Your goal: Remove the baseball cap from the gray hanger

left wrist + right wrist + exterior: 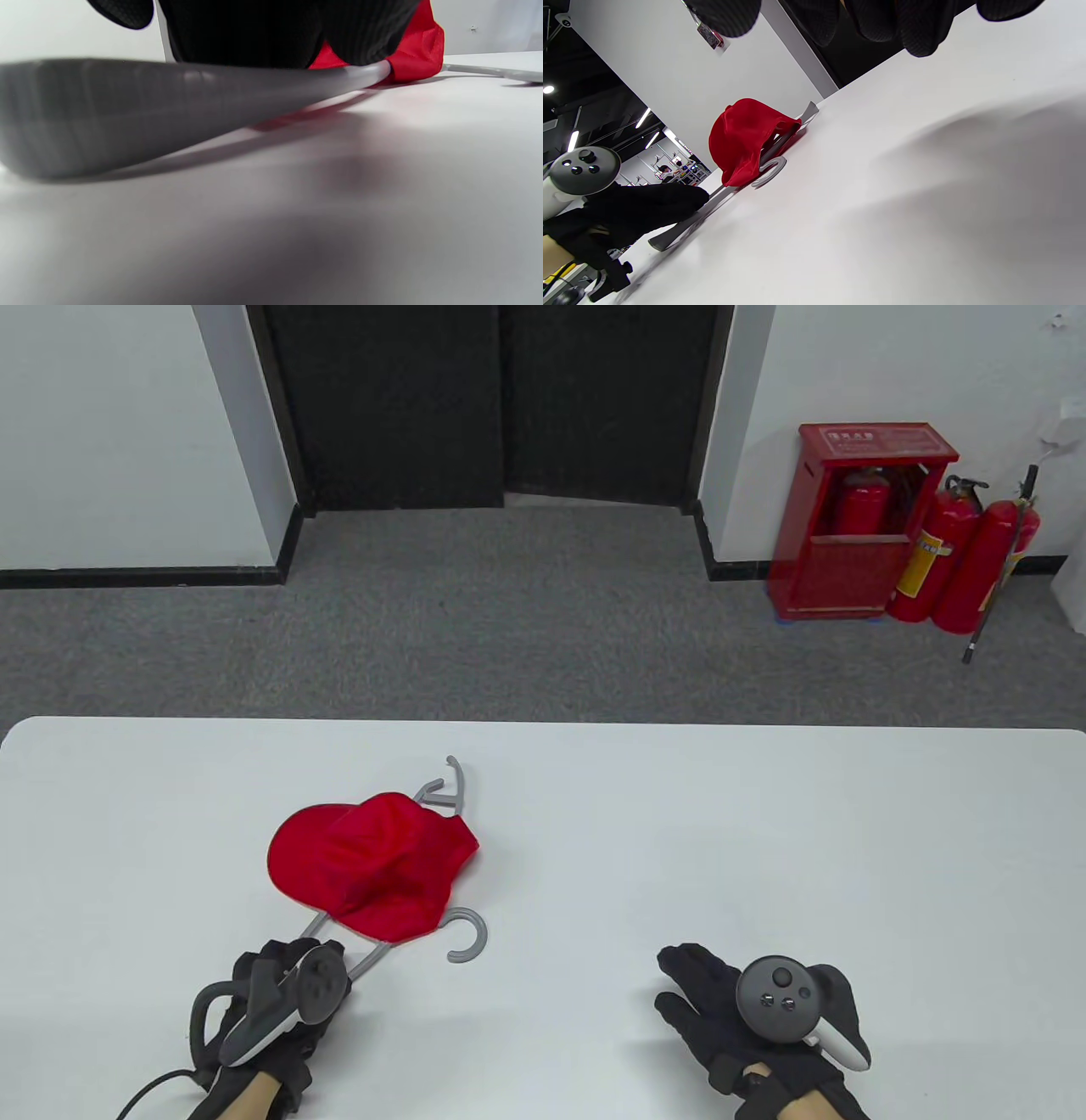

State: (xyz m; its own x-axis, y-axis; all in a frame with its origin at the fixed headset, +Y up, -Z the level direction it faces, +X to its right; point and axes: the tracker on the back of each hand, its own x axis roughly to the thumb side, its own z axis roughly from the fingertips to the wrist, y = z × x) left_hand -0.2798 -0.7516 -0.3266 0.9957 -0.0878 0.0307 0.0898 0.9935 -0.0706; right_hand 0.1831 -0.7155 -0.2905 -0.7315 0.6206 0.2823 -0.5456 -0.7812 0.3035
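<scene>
A red baseball cap (373, 857) lies on the white table (764, 831), draped over a gray hanger (471, 937) that lies flat. The hanger's hook curls out at the cap's near right, and its far end sticks out behind the cap. My left hand (327, 954) rests on the hanger's near arm, fingers pressing down on it, as the left wrist view shows (275, 29) above the gray bar (169, 106). My right hand (687, 993) hovers open and empty over the table, well right of the cap. The right wrist view shows the cap (742, 135) and the left hand (649, 203).
Beyond the table's far edge is gray carpet with dark doors (501, 398) behind it. A red fire cabinet (857, 526) and fire extinguishers (976, 560) stand on the floor at the back right. A cable trails from my left wrist (153, 1086).
</scene>
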